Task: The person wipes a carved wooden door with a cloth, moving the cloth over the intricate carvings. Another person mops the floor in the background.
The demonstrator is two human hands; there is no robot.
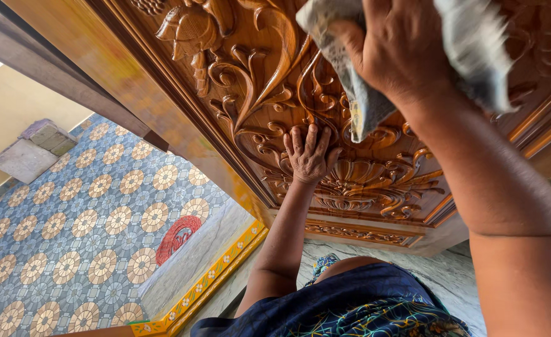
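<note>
While the left hand [308,153] lies flat against the carved wooden door [238,81], its fingers [304,138] slightly spread and pointing up the panel, the right hand [400,53] is closed around a grey cloth [362,103] higher up on the same door. The right hand's fingers are curled into the cloth, bunching it; part of the fabric hangs down below the hand over the scrollwork, and another fold sticks out past the wrist at the upper right, blurred. The cloth sits against the carving near the top middle of the view, above and just to the right of the left hand. The left palm rests on a curling leaf pattern, just above a shell-shaped carving [366,178] low on the panel. A carved flower bud [191,28] shows at the upper left of the door. Below the door runs a grey stone threshold [444,268], and the person's dark blue patterned clothing [362,306] fills the bottom of the view. To the left lies a tiled floor [69,231] with round tan and blue patterns, a red design [177,237] beside a yellow flowered border [210,281], and a grey stone block [35,150] by the wall.
</note>
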